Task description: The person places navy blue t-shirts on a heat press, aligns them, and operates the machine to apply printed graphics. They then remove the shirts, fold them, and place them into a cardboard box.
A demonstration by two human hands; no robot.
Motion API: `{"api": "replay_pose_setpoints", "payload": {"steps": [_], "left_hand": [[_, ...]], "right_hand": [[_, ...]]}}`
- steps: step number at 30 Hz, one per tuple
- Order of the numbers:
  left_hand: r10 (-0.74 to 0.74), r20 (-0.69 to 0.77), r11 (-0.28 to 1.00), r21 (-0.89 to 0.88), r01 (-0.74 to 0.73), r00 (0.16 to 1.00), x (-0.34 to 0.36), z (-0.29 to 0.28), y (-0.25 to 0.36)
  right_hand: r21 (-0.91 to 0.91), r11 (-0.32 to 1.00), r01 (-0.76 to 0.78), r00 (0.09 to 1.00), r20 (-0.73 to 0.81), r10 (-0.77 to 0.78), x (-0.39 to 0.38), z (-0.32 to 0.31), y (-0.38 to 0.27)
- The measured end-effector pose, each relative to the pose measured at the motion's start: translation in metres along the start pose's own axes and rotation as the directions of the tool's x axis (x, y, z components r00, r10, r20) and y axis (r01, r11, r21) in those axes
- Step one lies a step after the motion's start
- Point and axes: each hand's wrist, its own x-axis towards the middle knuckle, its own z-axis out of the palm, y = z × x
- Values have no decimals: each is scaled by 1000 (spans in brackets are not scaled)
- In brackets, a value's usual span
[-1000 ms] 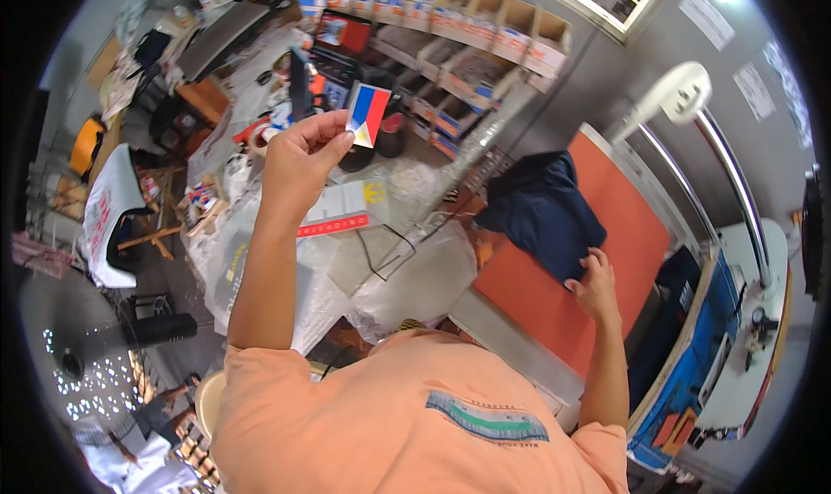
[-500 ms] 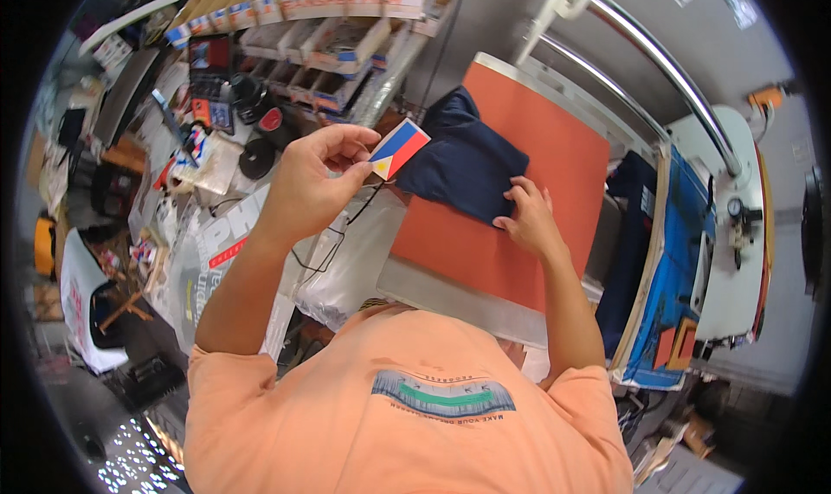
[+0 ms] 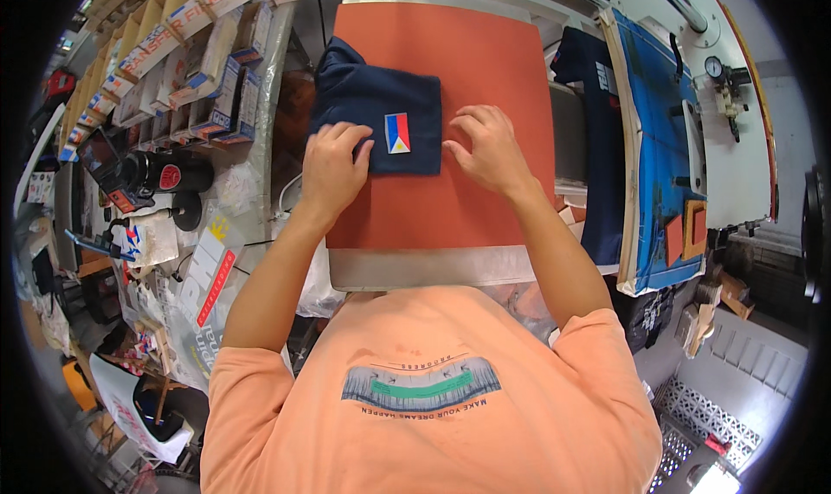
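The left hand (image 3: 339, 165), thumb and fingers apart, was over the left part of the navy fabric piece (image 3: 376, 91); whether it touched the cloth could not be told. Just right of this hand, the blue, red and white flag patch (image 3: 396, 134) lay flat on the fabric. The right hand (image 3: 486, 148), thumb and fingers also parted, was over the orange-red press pad (image 3: 493, 70), just beside the fabric.

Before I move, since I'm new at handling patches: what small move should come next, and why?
I'd probably nudge the flag patch straighter with the right hand: it looks slightly tilted against the right edge of the navy cloth beneath. That hand is just past the edge, over the red pad; the left hand is on the patch's other side, and neither holds it.
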Motion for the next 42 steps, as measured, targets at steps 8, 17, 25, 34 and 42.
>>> {"api": "replay_pose_setpoints", "payload": {"steps": [8,17,25,34,42], "left_hand": [[385,1,922,37,-385,923,17,44,-5],[418,15,908,-33,-418,908,25,49,-5],[398,15,917,-26,-397,917,22,50,-3],[387,23,922,-26,-386,922,22,48,-3],[379,15,925,-27,-379,925,22,48,-1]], "right_hand": [[-101,979,178,984,6,-178,-1,12,-6],[103,920,379,925,-61,-375,-5,26,0],[107,925,365,931,-45,-362,-4,20,-1],[91,954,285,955,61,-291,-2,15,-4],[91,950,299,953,28,-303,-4,17,-4]]}}
